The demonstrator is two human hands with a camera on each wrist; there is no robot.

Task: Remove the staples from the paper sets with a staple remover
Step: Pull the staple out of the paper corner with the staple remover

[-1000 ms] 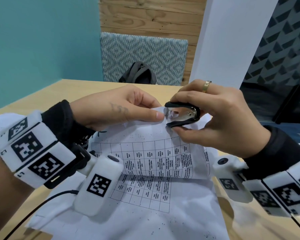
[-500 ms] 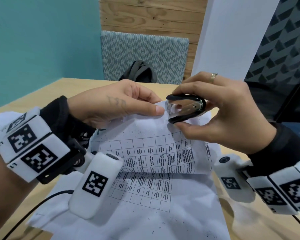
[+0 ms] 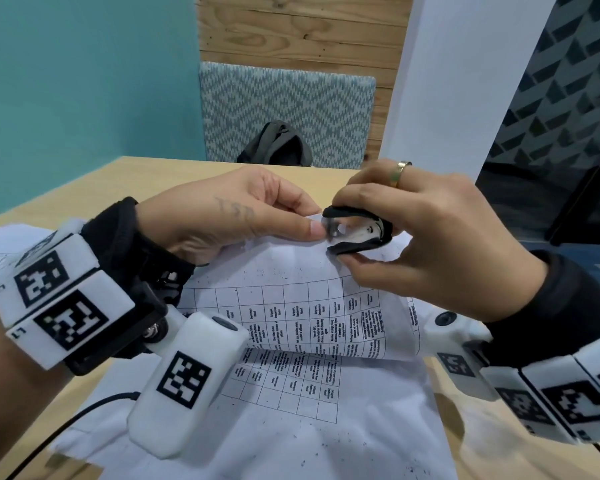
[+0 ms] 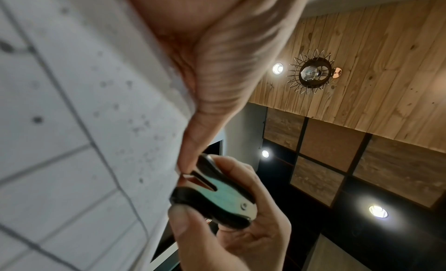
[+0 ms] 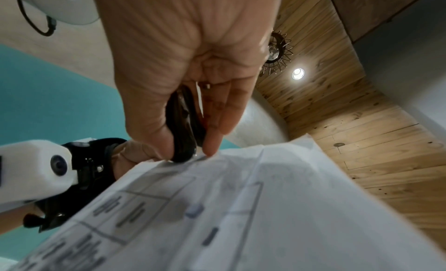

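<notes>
Light wooden table [image 3: 142,174] carries the white stapled paper set with a printed grid [image 3: 291,299], its corner raised and pinched by the left hand [image 3: 229,216]. Beside it, the right hand [image 3: 430,237] squeezes the black metal-clawed staple remover [image 3: 357,233] there; pull gently, paper taut.

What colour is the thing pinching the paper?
The staple remover is black with shiny silver metal inside, clearest in the left wrist view.

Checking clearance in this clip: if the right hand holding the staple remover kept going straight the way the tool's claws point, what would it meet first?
The right hand points the staple remover leftward; it would meet the lifted paper corner and the left hand's thumb tip pinching it. They look nearly touching already, though depth is uncertain.
</notes>
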